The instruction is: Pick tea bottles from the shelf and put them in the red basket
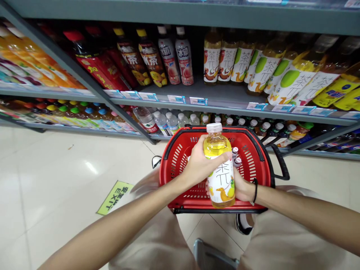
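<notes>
A bottle of yellow tea drink (221,168) with a white cap and a white label is held upright over a red shopping basket (253,150). My left hand (201,163) wraps round the bottle's upper part from the left. My right hand (242,187), with a black band on the wrist, grips the lower part from the right. Inside the basket, small white-capped bottles (235,155) show behind the held bottle.
Grey shelves (197,98) hold rows of drink bottles, with similar tea bottles (242,62) at upper right and water bottles (168,122) lower down. A green EXIT sticker (115,197) lies on the tiled floor at left. My shoe (243,224) shows below the basket.
</notes>
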`<state>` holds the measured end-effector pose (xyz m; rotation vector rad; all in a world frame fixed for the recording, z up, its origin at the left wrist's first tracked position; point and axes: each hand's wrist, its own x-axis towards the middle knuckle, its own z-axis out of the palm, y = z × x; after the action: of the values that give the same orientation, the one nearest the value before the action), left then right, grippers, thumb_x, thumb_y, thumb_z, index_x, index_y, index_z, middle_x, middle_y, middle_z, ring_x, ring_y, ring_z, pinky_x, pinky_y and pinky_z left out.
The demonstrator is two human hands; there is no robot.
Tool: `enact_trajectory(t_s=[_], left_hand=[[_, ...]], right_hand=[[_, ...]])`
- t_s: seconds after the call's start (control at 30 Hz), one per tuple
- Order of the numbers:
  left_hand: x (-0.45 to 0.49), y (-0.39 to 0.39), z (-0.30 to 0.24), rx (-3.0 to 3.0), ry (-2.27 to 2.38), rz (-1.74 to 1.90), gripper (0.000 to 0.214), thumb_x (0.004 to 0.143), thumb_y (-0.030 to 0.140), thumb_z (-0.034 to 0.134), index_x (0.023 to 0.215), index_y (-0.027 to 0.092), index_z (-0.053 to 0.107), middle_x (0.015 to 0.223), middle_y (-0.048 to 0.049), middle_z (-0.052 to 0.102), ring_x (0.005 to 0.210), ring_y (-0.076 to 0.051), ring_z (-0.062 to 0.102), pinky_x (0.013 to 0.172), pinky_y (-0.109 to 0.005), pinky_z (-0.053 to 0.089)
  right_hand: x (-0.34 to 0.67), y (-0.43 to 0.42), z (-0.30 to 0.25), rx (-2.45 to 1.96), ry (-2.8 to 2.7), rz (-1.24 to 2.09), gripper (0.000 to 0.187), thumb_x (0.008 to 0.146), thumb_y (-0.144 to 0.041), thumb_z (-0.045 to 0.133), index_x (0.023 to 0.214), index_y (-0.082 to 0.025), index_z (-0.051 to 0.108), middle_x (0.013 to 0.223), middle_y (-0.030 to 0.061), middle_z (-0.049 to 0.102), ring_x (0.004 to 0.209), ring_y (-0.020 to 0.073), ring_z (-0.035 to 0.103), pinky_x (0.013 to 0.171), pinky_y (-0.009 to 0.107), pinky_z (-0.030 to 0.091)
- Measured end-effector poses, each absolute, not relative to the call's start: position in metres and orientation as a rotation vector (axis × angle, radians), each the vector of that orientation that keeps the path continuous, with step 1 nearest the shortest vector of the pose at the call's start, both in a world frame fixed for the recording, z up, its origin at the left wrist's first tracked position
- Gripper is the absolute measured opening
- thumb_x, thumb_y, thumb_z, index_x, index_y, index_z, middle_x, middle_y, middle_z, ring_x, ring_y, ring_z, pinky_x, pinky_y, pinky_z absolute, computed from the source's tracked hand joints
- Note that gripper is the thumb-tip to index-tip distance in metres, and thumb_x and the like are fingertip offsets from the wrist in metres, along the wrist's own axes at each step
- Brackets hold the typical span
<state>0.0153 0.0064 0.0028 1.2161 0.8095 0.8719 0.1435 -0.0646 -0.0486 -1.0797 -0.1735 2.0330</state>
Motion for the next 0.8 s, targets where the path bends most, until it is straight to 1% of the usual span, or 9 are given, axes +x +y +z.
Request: enact_trajectory(t_s=[0.13,0.23,0.63,0.8], left_hand=[[0.015,0.007,0.001,1.236,0.802,0.879,0.064,0.068,0.033,0.092,0.117,0.015,0.056,0.107,-0.007,0.072,0.094,-0.02,0.071,0.086,-0.036,0.057],[0.015,0.007,-0.001,1.251,0.807,0.881,0.064,0.069,0.037,0.092,0.117,0.015,0.057,0.107,-0.0077,0.072,0.094,-0.021,0.071,0.086,-0.037,0.057],[0.015,0.008,-0.006,1.263,0.789,0.887,0.065,0.072,0.04,0.092,0.119,0.015,0.056,0.11,-0.009,0.073,0.098,-0.022,0.071,0.088,-0.039,0.058],[0.016,0.008,-0.003,1.271,0.797,0.883,0.066,0.071,0.04,0.092,0.12,0.014,0.056,0.11,-0.0101,0.073,0.097,-0.022,0.071,0.088,-0.038,0.057]], right_hand=[[0.142,-0.064,-0.044,-1.135,-0.047,2.03,0.068,0.107,-0.061,0.021,0.122,-0.014,0.068,0.1,0.0141,0.076,0.09,0.0257,0.073,0.092,0.045,0.057],[0.141,-0.063,-0.042,-1.136,0.012,2.01,0.069,0.109,-0.057,0.017,0.125,-0.014,0.067,0.101,0.0141,0.076,0.09,0.0251,0.073,0.092,0.045,0.057],[0.143,-0.065,-0.047,-1.11,-0.034,2.03,0.065,0.108,-0.058,0.022,0.121,-0.014,0.068,0.101,0.0145,0.076,0.093,0.026,0.072,0.095,0.045,0.056],[0.144,-0.065,-0.051,-1.069,-0.124,2.038,0.061,0.105,-0.061,0.032,0.12,-0.014,0.068,0.103,0.0146,0.076,0.094,0.0267,0.072,0.094,0.046,0.056]])
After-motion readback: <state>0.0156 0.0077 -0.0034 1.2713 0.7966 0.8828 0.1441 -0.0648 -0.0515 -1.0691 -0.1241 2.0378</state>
